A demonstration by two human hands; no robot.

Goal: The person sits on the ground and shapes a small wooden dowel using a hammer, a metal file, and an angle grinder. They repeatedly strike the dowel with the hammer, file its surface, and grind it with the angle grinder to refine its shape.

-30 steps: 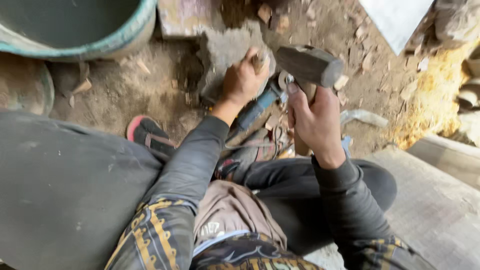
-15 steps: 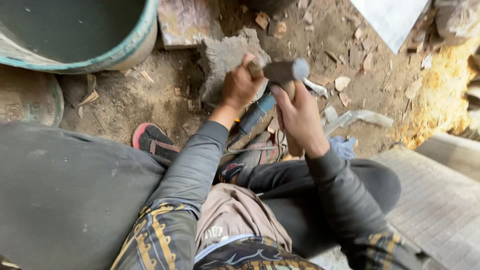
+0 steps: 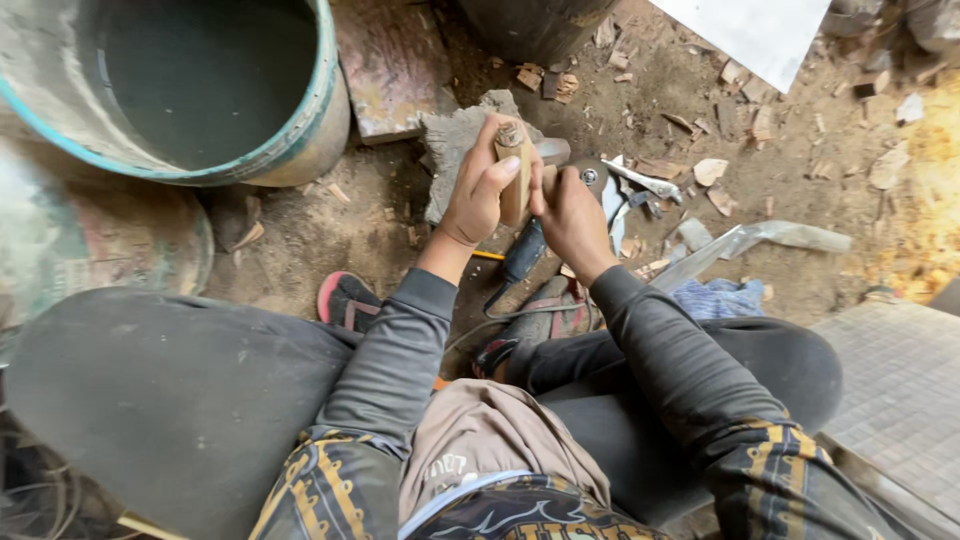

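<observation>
My left hand [image 3: 478, 192] grips a short wooden piece [image 3: 512, 172] and holds it upright against a rough grey stone block [image 3: 455, 140] on the dirt. My right hand [image 3: 567, 212] sits just right of it, closed round a hammer's handle. The grey hammer head [image 3: 553, 151] shows beside the top of the wooden piece. My fingers hide most of the handle. Under both hands a dark angle grinder [image 3: 523, 252] lies on the ground with its cable running toward my legs.
A large teal-rimmed bucket [image 3: 200, 100] stands at upper left beside a flat board [image 3: 392, 60]. A metal wrench [image 3: 645, 182], wood chips [image 3: 710, 170], a clear plastic strip [image 3: 765, 238] and a blue cloth [image 3: 712, 298] lie to the right. A tiled slab [image 3: 900, 400] is at lower right.
The hammer was raised high in my right hand, then swung down to the wooden piece. Its head now rests low beside that piece. My left hand has stayed on the stone.
</observation>
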